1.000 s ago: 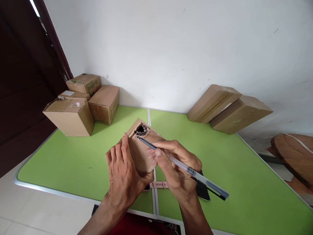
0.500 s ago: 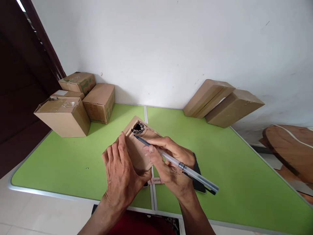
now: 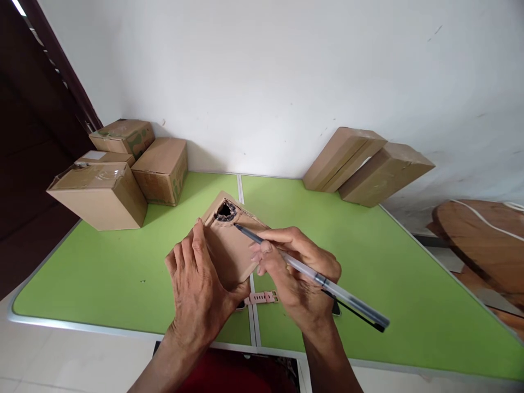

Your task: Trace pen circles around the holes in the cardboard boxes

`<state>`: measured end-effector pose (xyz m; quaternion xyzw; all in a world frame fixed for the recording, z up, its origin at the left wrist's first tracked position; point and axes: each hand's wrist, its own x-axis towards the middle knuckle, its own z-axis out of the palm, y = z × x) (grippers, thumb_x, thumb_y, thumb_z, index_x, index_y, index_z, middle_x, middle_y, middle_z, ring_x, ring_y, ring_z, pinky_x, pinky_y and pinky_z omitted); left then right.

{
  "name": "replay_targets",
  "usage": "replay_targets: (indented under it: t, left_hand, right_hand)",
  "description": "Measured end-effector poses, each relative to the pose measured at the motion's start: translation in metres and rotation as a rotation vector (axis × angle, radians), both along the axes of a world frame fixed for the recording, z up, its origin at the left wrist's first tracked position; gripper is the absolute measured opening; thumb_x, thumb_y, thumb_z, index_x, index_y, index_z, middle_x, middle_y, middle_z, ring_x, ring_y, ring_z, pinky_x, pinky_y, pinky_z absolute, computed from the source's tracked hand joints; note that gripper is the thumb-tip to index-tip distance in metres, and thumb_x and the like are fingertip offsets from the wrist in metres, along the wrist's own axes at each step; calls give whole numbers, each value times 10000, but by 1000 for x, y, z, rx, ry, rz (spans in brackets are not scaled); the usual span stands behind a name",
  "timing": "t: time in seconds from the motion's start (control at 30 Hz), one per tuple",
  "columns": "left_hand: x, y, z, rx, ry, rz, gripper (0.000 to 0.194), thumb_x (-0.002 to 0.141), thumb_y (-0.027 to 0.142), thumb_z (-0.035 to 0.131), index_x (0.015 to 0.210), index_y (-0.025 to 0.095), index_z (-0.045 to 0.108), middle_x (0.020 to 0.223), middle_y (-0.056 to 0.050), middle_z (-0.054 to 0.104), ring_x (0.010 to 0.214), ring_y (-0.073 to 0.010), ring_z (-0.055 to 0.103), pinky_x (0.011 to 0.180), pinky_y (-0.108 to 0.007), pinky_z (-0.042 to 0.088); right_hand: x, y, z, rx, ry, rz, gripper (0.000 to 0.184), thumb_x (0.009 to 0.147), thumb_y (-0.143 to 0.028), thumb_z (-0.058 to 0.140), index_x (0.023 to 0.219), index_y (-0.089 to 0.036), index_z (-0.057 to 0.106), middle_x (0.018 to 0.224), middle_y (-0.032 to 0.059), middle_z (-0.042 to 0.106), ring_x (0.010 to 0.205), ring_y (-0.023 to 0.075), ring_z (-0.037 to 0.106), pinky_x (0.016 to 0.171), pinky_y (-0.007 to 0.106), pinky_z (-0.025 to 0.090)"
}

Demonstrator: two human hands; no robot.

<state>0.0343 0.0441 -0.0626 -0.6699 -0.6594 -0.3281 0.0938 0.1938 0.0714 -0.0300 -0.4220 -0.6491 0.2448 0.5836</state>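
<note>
A small brown cardboard box [image 3: 231, 243] lies tilted on the green table [image 3: 123, 262], with a ragged dark hole [image 3: 225, 210] torn in its far end. My left hand [image 3: 196, 289] is wrapped round the box's left side and holds it. My right hand [image 3: 297, 273] grips a clear pen with a dark cap [image 3: 315, 278]; the pen's tip rests on the box just right of the hole. A pink watch strap [image 3: 262, 297] lies on the table under my hands, and a dark flat object [image 3: 336, 308] shows beneath my right wrist.
Three taped cardboard boxes [image 3: 98, 194] are stacked at the table's far left corner. Two flat boxes [image 3: 368, 166] lean against the white wall at the far right. A round wooden tabletop [image 3: 478, 240] stands off the table to the right. A dark door is at left.
The pen tip has shifted slightly right, off the hole's edge. The camera view drifted a little; both hands keep their hold.
</note>
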Motion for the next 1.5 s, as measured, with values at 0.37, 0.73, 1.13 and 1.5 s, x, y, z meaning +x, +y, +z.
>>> replay_targets:
  t: [0.37, 0.73, 1.13, 1.5]
  left_hand:
    - [-1, 0, -1, 14, 34, -1, 1111, 692, 355, 817, 1640, 21, 342, 1393, -249, 666, 1180, -394, 634, 1017, -514, 474]
    - [-5, 1, -2, -4, -3, 3, 1121, 715, 360, 807, 1660, 23, 308, 1411, -267, 658, 1192, -411, 641, 1016, -540, 490]
    - [-14, 10, 2, -7, -12, 44, 1137, 705, 454, 789, 1660, 41, 331, 1345, -252, 667, 1179, -443, 649, 1010, -577, 491]
    - [-10, 10, 3, -47, -14, 52, 1216, 686, 499, 820, 1695, 74, 289, 1340, -249, 643, 1213, -483, 620, 1031, -610, 484]
  right_hand:
    - [-2, 6, 0, 2, 123, -62, 36, 1039, -244, 740, 1052, -248, 774, 819, -34, 826, 577, 128, 742, 541, 244, 602]
    - [-14, 4, 12, 293, 248, -273, 134, 1015, -240, 775, 1145, -256, 801, 882, 9, 844, 673, 194, 798, 525, 303, 630]
    - [69, 92, -118, -25, -982, -116, 423, 958, 44, 459, 1151, -171, 768, 1108, 142, 749, 1018, 270, 694, 731, 337, 581]
    - [47, 85, -147, -242, -1236, -8, 493, 984, 65, 422, 1360, -91, 700, 1370, 263, 699, 1226, 371, 601, 992, 481, 561]
